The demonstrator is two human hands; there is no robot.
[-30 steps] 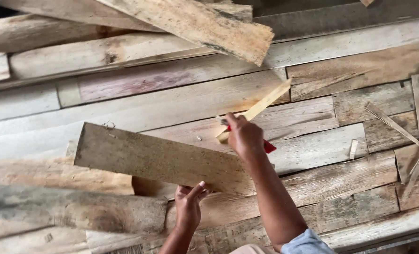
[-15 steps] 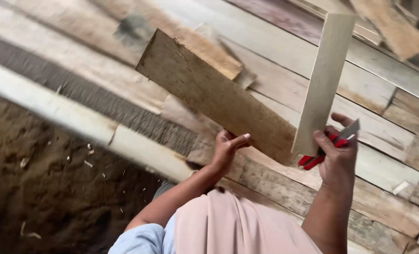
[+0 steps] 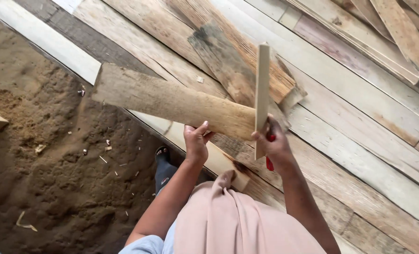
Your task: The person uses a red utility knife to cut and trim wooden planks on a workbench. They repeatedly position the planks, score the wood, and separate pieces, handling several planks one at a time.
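Observation:
My left hand (image 3: 195,140) grips the near edge of a wide weathered wooden board (image 3: 171,101), held flat and pointing left over the ground. My right hand (image 3: 274,143) holds a narrow pale wooden slat (image 3: 262,94) upright on its edge, together with a red-handled tool (image 3: 269,162) whose handle sticks out below the fingers. The slat's lower end stands against the right end of the board. Both are held above a floor of old planks (image 3: 360,108).
Sandy soil with sawdust and wood chips (image 3: 44,178) lies to the left. A dark shoe (image 3: 163,167) stands at the planks' edge. Loose boards (image 3: 397,33) are piled at the top right. A short dark plank (image 3: 221,61) lies beyond the held board.
The view has swung round. The wide board has dropped from tilted to nearly level, pointing left. The slat has turned edge-on and moved against the board's right end.

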